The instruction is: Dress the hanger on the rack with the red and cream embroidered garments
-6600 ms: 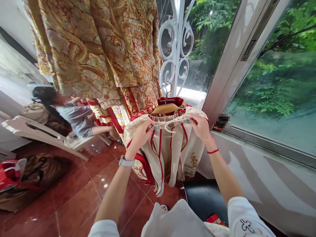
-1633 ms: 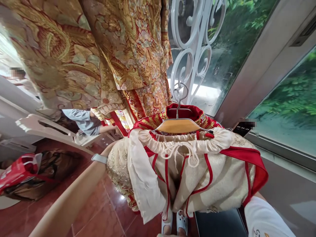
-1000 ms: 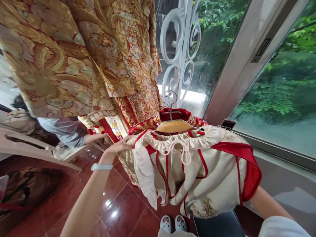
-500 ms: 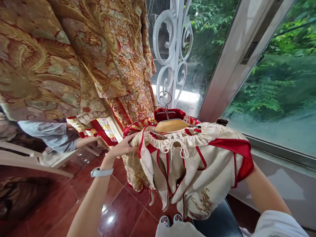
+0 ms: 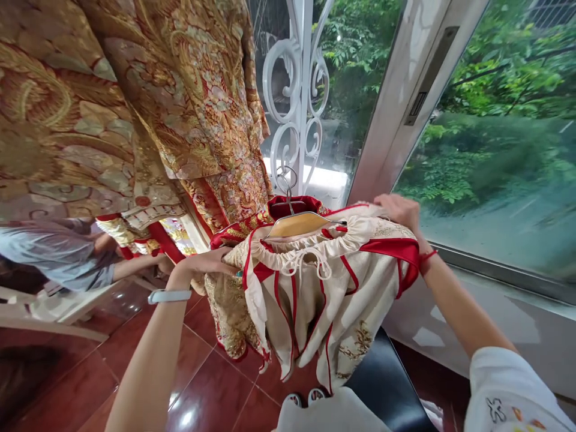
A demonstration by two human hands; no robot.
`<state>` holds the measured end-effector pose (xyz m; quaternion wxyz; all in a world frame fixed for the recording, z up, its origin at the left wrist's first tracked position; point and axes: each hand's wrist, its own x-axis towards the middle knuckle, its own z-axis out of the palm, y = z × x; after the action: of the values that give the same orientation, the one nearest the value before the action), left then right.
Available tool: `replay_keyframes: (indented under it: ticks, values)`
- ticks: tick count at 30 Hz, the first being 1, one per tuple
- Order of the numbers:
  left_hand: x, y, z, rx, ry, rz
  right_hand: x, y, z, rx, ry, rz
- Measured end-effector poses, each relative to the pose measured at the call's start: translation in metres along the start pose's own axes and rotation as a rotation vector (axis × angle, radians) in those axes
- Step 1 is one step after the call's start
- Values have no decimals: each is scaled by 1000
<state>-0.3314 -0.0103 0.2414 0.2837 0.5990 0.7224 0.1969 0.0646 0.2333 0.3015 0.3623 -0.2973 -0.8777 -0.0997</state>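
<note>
A cream skirt (image 5: 315, 282) with red trim, a gathered waist and a tied drawstring hangs before me on a wooden hanger (image 5: 300, 224). My left hand (image 5: 209, 263) is closed on its left edge, the fingertips partly behind the fabric. At the skirt's upper right, my right hand (image 5: 398, 211) pinches a red-edged flap of the cream cloth, pulling it taut. Just behind hangs a red-collared, gold-embroidered jacket (image 5: 225, 235), mostly covered by the skirt.
Gold and red embroidered garments (image 5: 193, 90) hang at the upper left. Beyond the hanger stands a white scrolled metal rack (image 5: 300, 90) against the window (image 5: 450, 180). A black seat (image 5: 387, 390) is below. At the far left, a person (image 5: 58, 252) sits on a white chair (image 5: 67, 315).
My right hand has come up from behind the skirt's right side to its upper edge, drawing a flap of cloth into view. My left hand stays on the left edge.
</note>
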Motion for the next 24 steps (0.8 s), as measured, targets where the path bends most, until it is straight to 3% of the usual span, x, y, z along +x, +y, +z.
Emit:
replay_keyframes:
  ticks: [2,3,7,9,12,13,15,17,18,20,24]
  values:
    - [-3,1,6,-66,19,-2,7,-3,-22,39,56,3]
    - [-5,1,10,-98,40,5,9,-5,-34,101,25,-10]
    - [-20,5,34,-95,310,98,2,-3,-67,526,-451,-42]
    - [-28,22,50,-20,580,137,-9,6,-64,747,-598,7]
    - [-31,79,82,180,1063,242,-29,18,-45,918,-563,115]
    - [-28,105,95,249,1053,365,-36,19,-38,914,-511,147]
    - [-11,158,122,360,817,653,-49,17,-27,846,-393,174]
    - [16,199,146,538,725,839,-61,10,-18,773,-280,162]
    - [31,212,156,618,717,868,-65,7,-13,746,-231,151]
    - [57,223,169,728,753,851,-69,3,-3,696,-124,137]
    - [89,213,177,845,776,772,-53,6,13,531,85,95]
